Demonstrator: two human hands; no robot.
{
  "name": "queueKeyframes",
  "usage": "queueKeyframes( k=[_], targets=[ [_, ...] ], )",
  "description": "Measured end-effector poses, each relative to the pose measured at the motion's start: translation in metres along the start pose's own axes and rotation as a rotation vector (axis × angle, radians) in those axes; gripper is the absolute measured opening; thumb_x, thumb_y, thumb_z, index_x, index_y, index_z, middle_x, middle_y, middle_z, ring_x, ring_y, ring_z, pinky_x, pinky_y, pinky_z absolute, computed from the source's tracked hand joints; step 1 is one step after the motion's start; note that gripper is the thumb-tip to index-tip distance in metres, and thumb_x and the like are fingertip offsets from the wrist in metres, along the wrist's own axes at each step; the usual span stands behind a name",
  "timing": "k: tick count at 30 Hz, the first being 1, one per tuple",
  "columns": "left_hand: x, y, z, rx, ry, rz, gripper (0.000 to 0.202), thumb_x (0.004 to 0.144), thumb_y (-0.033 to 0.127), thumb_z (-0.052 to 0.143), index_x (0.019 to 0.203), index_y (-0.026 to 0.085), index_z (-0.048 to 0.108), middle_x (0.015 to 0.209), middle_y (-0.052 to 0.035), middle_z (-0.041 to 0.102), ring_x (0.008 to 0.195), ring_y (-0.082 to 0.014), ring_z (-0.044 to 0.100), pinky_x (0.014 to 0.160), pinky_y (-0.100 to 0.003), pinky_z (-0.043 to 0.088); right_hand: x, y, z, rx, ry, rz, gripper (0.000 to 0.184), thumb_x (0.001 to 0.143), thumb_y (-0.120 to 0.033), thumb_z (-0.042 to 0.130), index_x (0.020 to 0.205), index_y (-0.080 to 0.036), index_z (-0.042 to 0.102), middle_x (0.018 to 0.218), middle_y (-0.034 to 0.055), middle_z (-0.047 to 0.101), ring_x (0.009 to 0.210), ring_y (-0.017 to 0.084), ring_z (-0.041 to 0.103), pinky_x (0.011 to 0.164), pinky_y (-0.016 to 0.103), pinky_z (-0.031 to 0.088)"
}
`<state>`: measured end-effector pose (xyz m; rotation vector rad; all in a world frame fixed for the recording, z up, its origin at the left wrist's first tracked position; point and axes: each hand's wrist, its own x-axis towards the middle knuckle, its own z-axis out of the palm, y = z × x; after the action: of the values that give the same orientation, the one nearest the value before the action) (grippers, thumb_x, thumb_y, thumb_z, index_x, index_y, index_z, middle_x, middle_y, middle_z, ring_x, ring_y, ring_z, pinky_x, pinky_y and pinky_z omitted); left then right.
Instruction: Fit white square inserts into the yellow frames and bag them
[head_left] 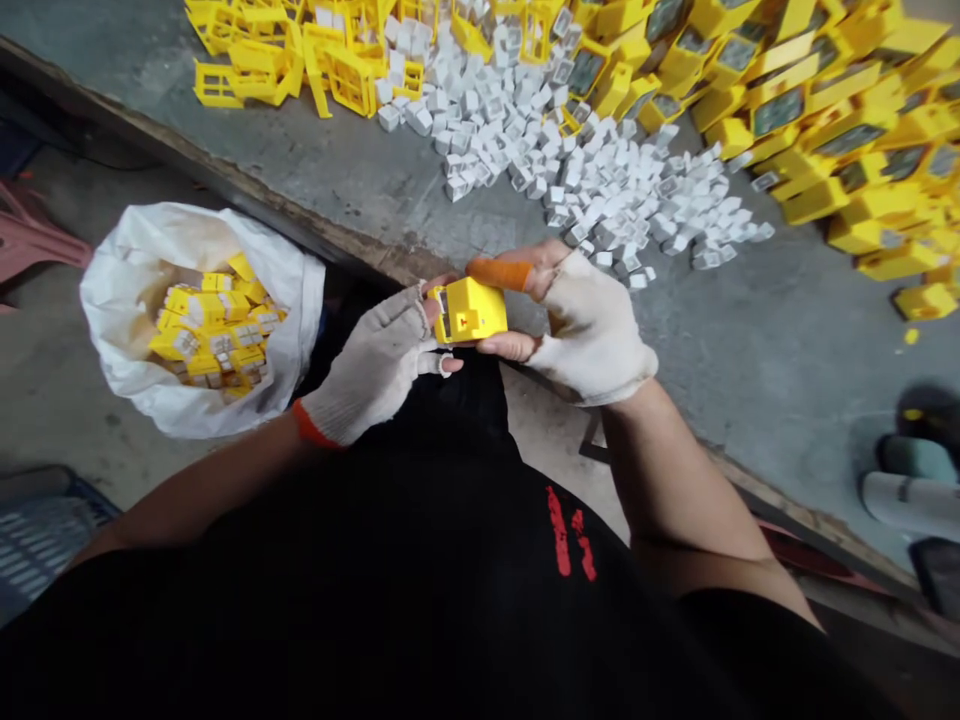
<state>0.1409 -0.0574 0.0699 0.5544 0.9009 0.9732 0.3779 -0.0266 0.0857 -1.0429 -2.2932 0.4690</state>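
Note:
Between my two gloved hands, over the table's near edge, is a small yellow plastic housing (pixel 480 310). A small white piece shows at its left end. My left hand (pixel 386 350), in a fingerless white glove with an orange cuff, is closed with its fingertips on that left end. My right hand (pixel 581 325) grips the housing's right side between the thumb and an orange-covered finger. Past my hands lies a heap of small white plastic caps (pixel 600 190). The far sides of the fingers on the housing are partly hidden.
Yellow frames (pixel 285 55) are piled at the back left of the grey table (pixel 322 170). Yellow housings with dark windows (pixel 847 130) fill the back right. A white sack (pixel 300 300) of yellow pieces stands left. Bottle-like items (pixel 911 495) lie far right, and a crate (pixel 45 540) is lower left.

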Motion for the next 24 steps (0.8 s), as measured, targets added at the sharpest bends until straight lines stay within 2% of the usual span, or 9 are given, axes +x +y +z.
queueKeyframes(
  k=[6, 13, 15, 18, 20, 21, 23, 24],
  targets=[
    [0.001, -0.003, -0.002, 0.014, -0.025, -0.017, 0.034, 0.097, 0.041, 0.088, 0.121, 0.02, 0.077, 0.135, -0.0139, 0.084, 0.12, -0.0321, 0.082, 0.071, -0.03, 0.064, -0.001, 0.005, 0.005, 0.044, 0.015, -0.064, 0.068, 0.104, -0.078, 0.069, 0.146, -0.025, 0.079, 0.132, 0.012, 0.08, 0.12, 0.033, 0.079, 0.106, 0.051, 0.068],
    [-0.004, -0.005, -0.007, 0.088, -0.072, 0.004, 0.04, 0.095, 0.043, 0.087, 0.126, 0.019, 0.08, 0.127, -0.0129, 0.085, 0.113, -0.0302, 0.084, 0.07, -0.03, 0.066, -0.008, -0.003, 0.007, -0.054, 0.011, -0.099, 0.062, 0.11, -0.073, 0.061, 0.143, -0.024, 0.08, 0.129, 0.0155, 0.082, 0.114, 0.033, 0.078, 0.097, 0.051, 0.069],
    [-0.006, -0.004, -0.01, 0.19, -0.083, 0.067, 0.046, 0.096, 0.046, 0.084, 0.133, 0.019, 0.08, 0.127, -0.0124, 0.085, 0.108, -0.0288, 0.083, 0.07, -0.031, 0.066, -0.011, -0.009, 0.014, -0.123, 0.031, -0.119, 0.062, 0.111, -0.073, 0.058, 0.139, -0.022, 0.081, 0.127, 0.0156, 0.082, 0.11, 0.032, 0.077, 0.093, 0.051, 0.068],
    [-0.005, 0.0, -0.015, 0.509, -0.027, 0.238, 0.049, 0.094, 0.042, 0.084, 0.137, 0.019, 0.08, 0.122, -0.0099, 0.085, 0.096, -0.0243, 0.081, 0.074, -0.034, 0.067, -0.013, -0.017, 0.03, -0.214, 0.066, -0.056, 0.057, 0.114, -0.069, 0.054, 0.134, -0.024, 0.083, 0.127, 0.0155, 0.082, 0.109, 0.032, 0.076, 0.096, 0.053, 0.064],
    [-0.002, 0.003, -0.016, 0.69, 0.019, 0.341, 0.043, 0.09, 0.035, 0.084, 0.13, 0.018, 0.081, 0.118, -0.0087, 0.085, 0.097, -0.0243, 0.08, 0.083, -0.036, 0.068, -0.011, -0.019, 0.038, -0.118, 0.095, 0.056, 0.06, 0.11, -0.075, 0.06, 0.138, -0.026, 0.082, 0.131, 0.0157, 0.082, 0.115, 0.034, 0.076, 0.103, 0.056, 0.062],
    [-0.001, 0.004, -0.016, 0.739, 0.028, 0.387, 0.041, 0.089, 0.033, 0.083, 0.127, 0.018, 0.08, 0.119, -0.0087, 0.085, 0.102, -0.0255, 0.081, 0.088, -0.037, 0.068, -0.009, -0.018, 0.041, 0.008, 0.109, 0.126, 0.066, 0.105, -0.08, 0.065, 0.14, -0.026, 0.08, 0.132, 0.0153, 0.081, 0.119, 0.034, 0.076, 0.106, 0.056, 0.062],
    [0.0, 0.007, -0.016, 0.785, 0.021, 0.484, 0.038, 0.088, 0.029, 0.079, 0.124, 0.018, 0.078, 0.123, -0.0097, 0.084, 0.11, -0.0276, 0.081, 0.096, -0.039, 0.068, -0.002, -0.018, 0.042, 0.372, 0.126, 0.262, 0.076, 0.093, -0.087, 0.078, 0.138, -0.026, 0.08, 0.127, 0.0126, 0.082, 0.118, 0.033, 0.078, 0.108, 0.054, 0.065],
    [-0.001, 0.008, -0.015, 0.809, 0.014, 0.541, 0.037, 0.088, 0.027, 0.077, 0.124, 0.019, 0.077, 0.125, -0.0099, 0.083, 0.113, -0.028, 0.08, 0.098, -0.04, 0.067, 0.001, -0.018, 0.042, 0.559, 0.132, 0.321, 0.075, 0.088, -0.086, 0.085, 0.134, -0.026, 0.081, 0.121, 0.0101, 0.083, 0.114, 0.031, 0.079, 0.105, 0.052, 0.067]
  ],
)
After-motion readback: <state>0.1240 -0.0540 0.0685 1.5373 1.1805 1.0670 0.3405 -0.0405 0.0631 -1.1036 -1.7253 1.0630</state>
